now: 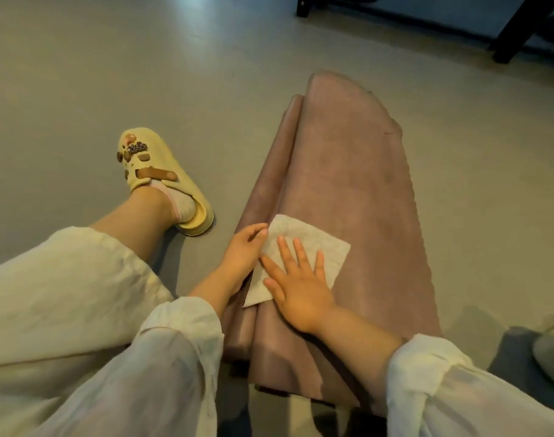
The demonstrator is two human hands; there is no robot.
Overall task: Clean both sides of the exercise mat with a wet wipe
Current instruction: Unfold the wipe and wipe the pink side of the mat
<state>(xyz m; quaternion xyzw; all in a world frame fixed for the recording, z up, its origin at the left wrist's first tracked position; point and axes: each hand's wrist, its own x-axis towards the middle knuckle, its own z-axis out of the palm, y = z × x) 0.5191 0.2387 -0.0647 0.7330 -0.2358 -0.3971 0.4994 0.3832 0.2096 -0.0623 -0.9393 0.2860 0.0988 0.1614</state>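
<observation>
Mat: the pink exercise mat lies on the floor in the middle and right of the frame; it is folded over, with a lower layer sticking out along its left edge; its far end reaches toward the upper middle of the frame; its near end runs down between the two arms
Wipe: the white wet wipe lies flat on the mat, a bit below the middle of the frame; it is spread out like a square; its lower left corner hangs over the mat's left edge
Right hand: the right hand lies flat on the wipe; its fingers are straight and spread apart; it presses the wipe down on the mat and grips nothing
Left hand: the left hand sits at the left edge of the mat, just beside the right hand; its fingertips touch the left edge of the wipe; I cannot tell if it pinches the wipe or only rests there
Sleeves: both arms wear loose white sleeves in the lower part of the frame
Leg: a bare leg in pale trousers stretches out at the lower left
Shoe: a yellow clog with small charms and a brown strap is on the foot, left of the mat; a pink sock shows at the heel
Floor: the grey floor fills the upper left
Furniture: dark furniture legs stand at the upper right
</observation>
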